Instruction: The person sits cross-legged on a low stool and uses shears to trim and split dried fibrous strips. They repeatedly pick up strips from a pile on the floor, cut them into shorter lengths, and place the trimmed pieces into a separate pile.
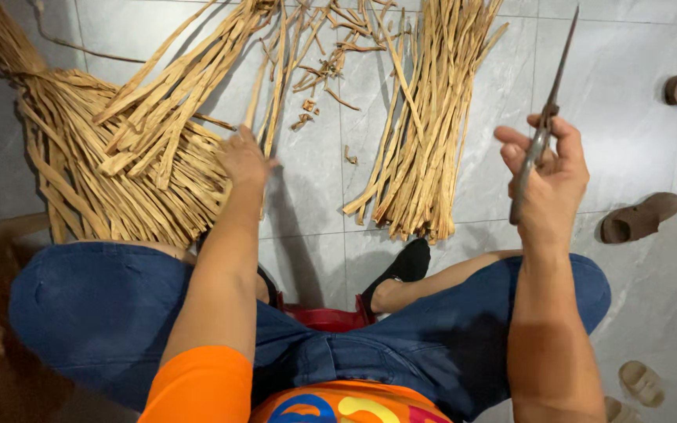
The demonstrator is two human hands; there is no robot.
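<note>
Head view: knife (541, 137) over bare tiles (636, 149)

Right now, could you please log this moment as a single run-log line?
left hand: reaching onto strip pile | right hand: gripping knife, blade up | sorted bundle: on floor

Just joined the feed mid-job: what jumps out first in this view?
The right hand, raised at right, grips a long thin metal blade pointing up. The left hand reaches into a big heap of flat tan fibre strips at left; a tidier bundle of tan strips lies on the grey tiled floor.
</note>
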